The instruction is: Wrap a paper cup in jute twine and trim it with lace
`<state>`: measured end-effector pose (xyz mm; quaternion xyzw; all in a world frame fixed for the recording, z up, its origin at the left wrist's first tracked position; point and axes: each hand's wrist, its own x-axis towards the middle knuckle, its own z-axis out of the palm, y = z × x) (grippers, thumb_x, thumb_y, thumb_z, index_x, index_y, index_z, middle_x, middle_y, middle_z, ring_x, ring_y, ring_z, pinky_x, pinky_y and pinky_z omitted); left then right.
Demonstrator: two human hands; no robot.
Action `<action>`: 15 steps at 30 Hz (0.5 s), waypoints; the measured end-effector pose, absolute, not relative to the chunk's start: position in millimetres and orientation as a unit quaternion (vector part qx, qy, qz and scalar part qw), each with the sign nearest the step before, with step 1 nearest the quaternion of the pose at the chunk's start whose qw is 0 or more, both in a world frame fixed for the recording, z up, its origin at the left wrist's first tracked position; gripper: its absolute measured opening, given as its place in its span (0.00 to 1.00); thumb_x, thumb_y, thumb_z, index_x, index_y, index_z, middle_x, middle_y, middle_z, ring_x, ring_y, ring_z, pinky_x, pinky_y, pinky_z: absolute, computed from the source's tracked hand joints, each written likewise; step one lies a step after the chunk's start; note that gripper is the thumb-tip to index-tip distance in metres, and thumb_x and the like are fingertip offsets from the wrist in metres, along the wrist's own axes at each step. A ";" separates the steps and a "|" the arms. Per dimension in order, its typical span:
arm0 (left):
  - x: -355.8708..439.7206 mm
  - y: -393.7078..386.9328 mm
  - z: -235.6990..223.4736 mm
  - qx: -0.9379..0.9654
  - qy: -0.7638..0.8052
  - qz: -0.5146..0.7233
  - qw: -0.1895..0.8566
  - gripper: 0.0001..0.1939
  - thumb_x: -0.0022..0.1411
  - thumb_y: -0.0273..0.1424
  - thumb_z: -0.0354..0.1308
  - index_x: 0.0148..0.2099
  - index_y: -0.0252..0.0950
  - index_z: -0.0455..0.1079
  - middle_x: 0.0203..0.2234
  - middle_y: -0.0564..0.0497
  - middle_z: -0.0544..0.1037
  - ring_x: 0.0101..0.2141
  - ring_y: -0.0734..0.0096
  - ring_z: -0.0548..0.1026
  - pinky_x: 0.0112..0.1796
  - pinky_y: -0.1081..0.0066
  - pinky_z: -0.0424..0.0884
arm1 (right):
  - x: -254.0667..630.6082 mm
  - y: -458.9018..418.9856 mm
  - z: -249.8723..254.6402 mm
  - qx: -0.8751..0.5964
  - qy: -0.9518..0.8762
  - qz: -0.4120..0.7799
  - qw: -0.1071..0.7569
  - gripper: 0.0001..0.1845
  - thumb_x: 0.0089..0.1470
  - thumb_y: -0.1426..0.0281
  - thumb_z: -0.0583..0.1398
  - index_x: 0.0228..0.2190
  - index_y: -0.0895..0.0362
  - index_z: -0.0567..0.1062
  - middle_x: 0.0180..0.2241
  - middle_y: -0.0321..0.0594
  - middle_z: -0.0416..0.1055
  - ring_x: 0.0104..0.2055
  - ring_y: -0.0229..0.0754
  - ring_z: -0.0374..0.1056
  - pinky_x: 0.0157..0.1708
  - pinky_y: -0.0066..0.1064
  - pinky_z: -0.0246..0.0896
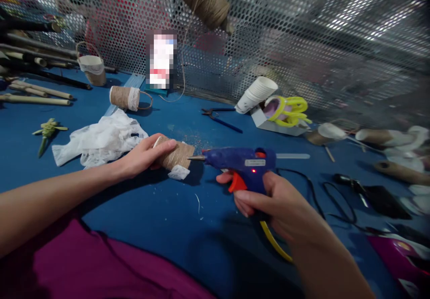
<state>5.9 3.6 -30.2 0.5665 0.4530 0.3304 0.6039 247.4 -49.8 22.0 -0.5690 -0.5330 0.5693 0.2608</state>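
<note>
My left hand (148,155) is closed round a small twine-wrapped cup (176,154) lying on its side. A short piece of white lace (178,172) hangs from the cup's right end. In my right hand (265,196) is a blue hot glue gun (238,160), with a finger by its orange trigger (238,182). Its metal nozzle points left and meets or nearly meets the twine near the lace. A red light glows on the gun, and a clear glue stick (293,156) sticks out of its back. Loose white lace (104,140) lies heaped beside my left wrist.
Two finished-looking twine cups with handles, one upright (93,71) and one tipped over (126,98), sit at the back left. Pliers (221,119), stacked paper cups (257,93) and a white box (277,123) lie behind the gun. A black cord (312,191) runs right. Perforated metal (127,16) borders the table.
</note>
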 end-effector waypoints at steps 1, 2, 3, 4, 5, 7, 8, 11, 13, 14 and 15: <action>6.2 3.4 -30.0 0.566 0.456 0.328 0.603 0.19 0.56 0.48 0.50 0.31 0.35 0.57 0.19 0.58 0.59 0.18 0.81 0.58 0.17 0.78 0.53 | 247.5 -49.0 19.7 -0.567 -0.537 0.567 0.262 0.14 0.42 0.67 0.61 0.34 0.58 0.74 0.12 0.30 0.60 0.16 0.34 0.55 0.18 0.27 0.52; 6.6 3.2 -29.7 0.565 0.460 0.327 0.601 0.19 0.56 0.48 0.50 0.31 0.35 0.57 0.19 0.58 0.59 0.18 0.81 0.58 0.17 0.78 0.53 | 247.6 -48.5 17.8 -0.565 -0.544 0.561 0.266 0.13 0.43 0.66 0.61 0.33 0.58 0.74 0.13 0.30 0.61 0.17 0.33 0.55 0.18 0.26 0.52; 7.0 3.0 -29.5 0.565 0.465 0.325 0.599 0.19 0.56 0.48 0.50 0.31 0.35 0.57 0.19 0.58 0.59 0.18 0.81 0.58 0.17 0.78 0.53 | 247.5 -48.4 16.2 -0.563 -0.554 0.551 0.268 0.12 0.44 0.66 0.61 0.32 0.58 0.73 0.15 0.31 0.62 0.17 0.32 0.56 0.18 0.26 0.53; 7.2 2.8 -29.4 0.567 0.467 0.324 0.596 0.19 0.56 0.48 0.50 0.31 0.35 0.57 0.19 0.58 0.59 0.18 0.81 0.58 0.17 0.78 0.53 | 247.2 -48.8 15.0 -0.561 -0.568 0.539 0.269 0.11 0.45 0.65 0.61 0.31 0.58 0.73 0.17 0.32 0.64 0.18 0.32 0.57 0.18 0.26 0.54; 7.4 2.7 -29.5 0.570 0.468 0.324 0.593 0.19 0.56 0.48 0.50 0.31 0.35 0.58 0.19 0.58 0.59 0.18 0.81 0.58 0.17 0.78 0.53 | 246.9 -49.9 14.1 -0.555 -0.585 0.527 0.268 0.10 0.46 0.65 0.61 0.30 0.58 0.72 0.19 0.33 0.65 0.18 0.32 0.57 0.18 0.26 0.55; 7.3 2.8 -30.5 0.576 0.466 0.325 0.588 0.20 0.56 0.48 0.49 0.32 0.35 0.58 0.19 0.58 0.59 0.18 0.80 0.58 0.17 0.78 0.53 | 245.9 -54.0 12.9 -0.551 -0.609 0.500 0.276 0.09 0.46 0.64 0.61 0.29 0.58 0.72 0.21 0.34 0.65 0.18 0.32 0.58 0.18 0.26 0.55; 7.1 3.0 -31.2 0.577 0.466 0.326 0.586 0.20 0.56 0.49 0.49 0.32 0.34 0.58 0.19 0.58 0.59 0.18 0.80 0.58 0.17 0.78 0.53 | 245.3 -56.8 12.5 -0.555 -0.613 0.485 0.284 0.10 0.47 0.64 0.61 0.29 0.57 0.72 0.20 0.32 0.64 0.18 0.32 0.57 0.17 0.26 0.55; 6.7 3.2 -32.4 0.575 0.467 0.327 0.586 0.21 0.55 0.50 0.49 0.32 0.34 0.58 0.19 0.58 0.58 0.18 0.80 0.58 0.17 0.78 0.54 | 243.2 -65.0 12.1 -0.597 -0.615 0.411 0.311 0.10 0.47 0.62 0.60 0.30 0.55 0.73 0.17 0.31 0.64 0.16 0.34 0.58 0.16 0.28 0.57; 6.7 3.1 -31.9 0.574 0.467 0.328 0.588 0.21 0.56 0.50 0.49 0.32 0.34 0.58 0.19 0.58 0.58 0.18 0.80 0.58 0.17 0.78 0.53 | 241.3 -67.7 13.1 -0.603 -0.662 0.329 0.301 0.09 0.47 0.62 0.60 0.28 0.54 0.74 0.20 0.35 0.69 0.20 0.38 0.64 0.20 0.31 0.63; 6.9 2.9 -31.3 0.573 0.467 0.328 0.589 0.21 0.56 0.49 0.49 0.32 0.34 0.58 0.19 0.58 0.58 0.18 0.80 0.58 0.17 0.78 0.53 | 240.4 -67.9 13.9 -0.595 -0.692 0.287 0.290 0.09 0.46 0.62 0.60 0.27 0.54 0.74 0.22 0.36 0.72 0.23 0.40 0.68 0.24 0.33 0.66; 7.2 2.8 -30.5 0.571 0.469 0.327 0.589 0.20 0.56 0.49 0.49 0.32 0.35 0.58 0.19 0.58 0.58 0.18 0.80 0.57 0.17 0.78 0.53 | 239.4 -67.4 14.8 -0.585 -0.720 0.246 0.281 0.09 0.46 0.61 0.59 0.26 0.54 0.74 0.24 0.38 0.73 0.25 0.43 0.70 0.28 0.35 0.68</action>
